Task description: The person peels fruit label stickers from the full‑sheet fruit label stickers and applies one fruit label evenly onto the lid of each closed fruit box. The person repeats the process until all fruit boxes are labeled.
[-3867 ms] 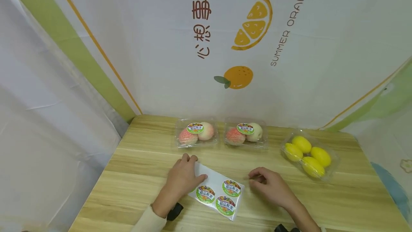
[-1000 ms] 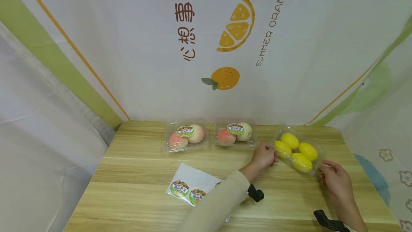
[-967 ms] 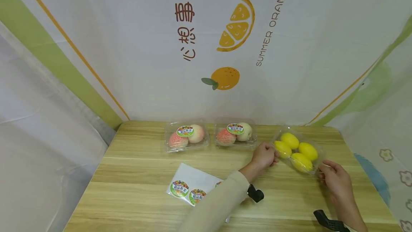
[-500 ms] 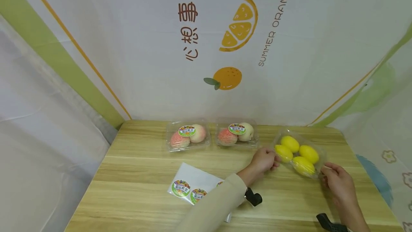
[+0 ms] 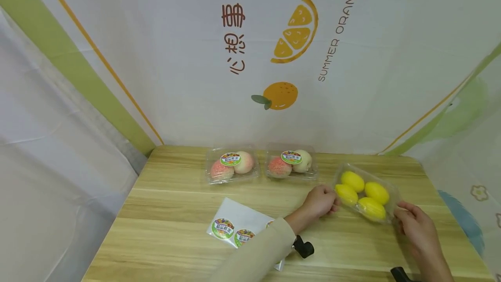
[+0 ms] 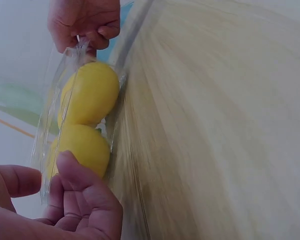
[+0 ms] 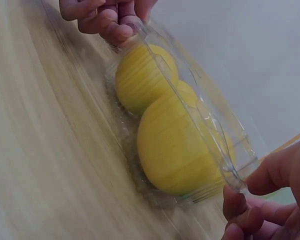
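A clear plastic fruit box (image 5: pixel 369 176) with several yellow lemons (image 5: pixel 377 193) stands at the right of the table, seen from above in the head view. My left hand (image 5: pixel 320 201) pinches its left edge between thumb and curled fingers. At the opposite edge, my right hand (image 5: pixel 419 227) pinches the rim, as the right wrist view also shows. The lid looks closed over the fruit, and no sticker shows on it. In the left wrist view the lemon box looks slightly off the wooden table; whether its base touches cannot be told.
Two clear boxes of peaches, the left one (image 5: pixel 215 179) and the right one (image 5: pixel 313 174), stand at the back, each with an oval label. A sheet of round stickers (image 5: pixel 250 214) lies in front, partly under my left sleeve (image 5: pixel 260 247). A white printed curtain (image 5: pixel 188 77) hangs behind.
Earlier my left hand was on the sticker sheet and my right hand beside it. Both then went to the lemon box, which has since moved slightly toward me.
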The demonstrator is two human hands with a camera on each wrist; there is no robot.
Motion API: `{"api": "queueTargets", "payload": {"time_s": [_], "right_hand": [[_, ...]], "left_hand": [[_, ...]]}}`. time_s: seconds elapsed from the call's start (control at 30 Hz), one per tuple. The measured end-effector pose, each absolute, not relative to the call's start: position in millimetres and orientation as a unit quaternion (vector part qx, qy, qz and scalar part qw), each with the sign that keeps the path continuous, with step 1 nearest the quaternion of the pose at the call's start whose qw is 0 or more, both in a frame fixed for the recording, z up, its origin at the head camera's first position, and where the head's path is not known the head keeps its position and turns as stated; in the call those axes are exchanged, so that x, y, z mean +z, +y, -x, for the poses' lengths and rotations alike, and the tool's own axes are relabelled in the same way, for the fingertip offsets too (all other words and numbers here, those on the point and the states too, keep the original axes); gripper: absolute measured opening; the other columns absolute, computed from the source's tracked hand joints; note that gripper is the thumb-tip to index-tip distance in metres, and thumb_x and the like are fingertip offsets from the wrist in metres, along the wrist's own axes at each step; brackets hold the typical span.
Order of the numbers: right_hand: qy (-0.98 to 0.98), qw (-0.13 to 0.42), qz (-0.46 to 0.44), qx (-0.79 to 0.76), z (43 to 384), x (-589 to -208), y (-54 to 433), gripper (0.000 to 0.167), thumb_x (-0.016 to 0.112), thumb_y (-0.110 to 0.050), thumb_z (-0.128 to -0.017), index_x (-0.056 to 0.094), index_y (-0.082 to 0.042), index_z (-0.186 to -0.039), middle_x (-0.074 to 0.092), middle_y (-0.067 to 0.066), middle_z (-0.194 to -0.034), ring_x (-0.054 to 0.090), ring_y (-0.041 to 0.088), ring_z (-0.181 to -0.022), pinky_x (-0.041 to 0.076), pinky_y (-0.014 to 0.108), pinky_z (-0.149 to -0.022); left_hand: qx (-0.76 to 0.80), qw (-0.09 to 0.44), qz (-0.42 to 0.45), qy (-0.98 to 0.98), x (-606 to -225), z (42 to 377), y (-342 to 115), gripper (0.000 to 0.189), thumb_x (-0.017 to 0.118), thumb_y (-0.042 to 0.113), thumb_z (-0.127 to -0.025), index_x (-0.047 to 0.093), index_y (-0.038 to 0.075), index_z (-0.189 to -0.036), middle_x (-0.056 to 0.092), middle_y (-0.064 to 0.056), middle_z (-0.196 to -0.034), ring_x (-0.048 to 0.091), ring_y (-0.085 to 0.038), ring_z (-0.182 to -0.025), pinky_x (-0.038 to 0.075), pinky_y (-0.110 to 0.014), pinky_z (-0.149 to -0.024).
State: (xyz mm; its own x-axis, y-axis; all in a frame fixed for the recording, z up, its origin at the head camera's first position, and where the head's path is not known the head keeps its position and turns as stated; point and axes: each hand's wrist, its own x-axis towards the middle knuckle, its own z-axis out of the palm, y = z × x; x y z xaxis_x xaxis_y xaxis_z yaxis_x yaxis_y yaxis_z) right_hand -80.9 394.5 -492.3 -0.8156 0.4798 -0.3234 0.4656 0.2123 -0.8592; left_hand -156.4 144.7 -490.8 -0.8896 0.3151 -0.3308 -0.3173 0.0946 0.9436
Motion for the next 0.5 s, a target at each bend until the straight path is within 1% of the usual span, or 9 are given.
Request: {"api": "queueTargets", "payload": {"time_s": [0.07, 0.2, 0.23, 0.4, 0.5], "right_hand": [[-0.783, -0.005, 0.293, 0.548, 79, -492, 395, 0.058, 0.054, -0.028, -0.115, 0.039, 0.006, -0.16, 0.06, -0.015, -0.09, 0.053, 0.011, -0.078, 0.051, 0.028, -0.067], [-0.791, -0.017, 0.271, 0.548, 75, -491, 396, 0.058, 0.053, -0.025, -0.116, 0.037, 0.008, -0.161, 0.059, -0.012, -0.09, 0.052, 0.011, -0.078, 0.049, 0.028, -0.067], [-0.793, -0.02, 0.267, 0.548, 74, -491, 397, 0.057, 0.052, -0.024, -0.116, 0.037, 0.009, -0.161, 0.059, -0.011, -0.09, 0.052, 0.011, -0.077, 0.049, 0.028, -0.067], [-0.791, -0.038, 0.273, 0.546, 72, -490, 395, 0.057, 0.051, -0.024, -0.117, 0.036, 0.007, -0.162, 0.059, -0.009, -0.092, 0.05, 0.013, -0.078, 0.048, 0.031, -0.068], [-0.79, -0.053, 0.276, 0.545, 71, -489, 394, 0.058, 0.049, -0.025, -0.117, 0.034, 0.006, -0.163, 0.056, -0.006, -0.093, 0.05, 0.015, -0.077, 0.047, 0.032, -0.068]], "left_hand": [[0.661, 0.226, -0.01, 0.716, -491, 154, 141, 0.01, 0.063, 0.007, -0.099, 0.067, 0.007, -0.09, 0.071, -0.007, -0.08, 0.057, -0.012, -0.061, 0.048, -0.023, -0.057], [0.636, 0.218, -0.033, 0.74, -492, 152, 133, 0.008, 0.064, 0.008, -0.094, 0.064, 0.011, -0.086, 0.065, -0.004, -0.071, 0.05, -0.013, -0.057, 0.038, -0.025, -0.053], [0.631, 0.218, -0.037, 0.744, -492, 152, 132, 0.009, 0.064, 0.009, -0.094, 0.064, 0.012, -0.086, 0.065, -0.004, -0.071, 0.05, -0.013, -0.057, 0.037, -0.026, -0.053], [0.615, 0.214, -0.047, 0.757, -493, 151, 124, 0.013, 0.063, 0.013, -0.101, 0.064, 0.015, -0.087, 0.072, -0.006, -0.078, 0.055, -0.011, -0.059, 0.04, -0.024, -0.051], [0.596, 0.208, -0.056, 0.774, -493, 152, 121, 0.016, 0.065, 0.014, -0.1, 0.066, 0.016, -0.085, 0.069, -0.002, -0.072, 0.052, -0.009, -0.056, 0.038, -0.023, -0.049]]}}
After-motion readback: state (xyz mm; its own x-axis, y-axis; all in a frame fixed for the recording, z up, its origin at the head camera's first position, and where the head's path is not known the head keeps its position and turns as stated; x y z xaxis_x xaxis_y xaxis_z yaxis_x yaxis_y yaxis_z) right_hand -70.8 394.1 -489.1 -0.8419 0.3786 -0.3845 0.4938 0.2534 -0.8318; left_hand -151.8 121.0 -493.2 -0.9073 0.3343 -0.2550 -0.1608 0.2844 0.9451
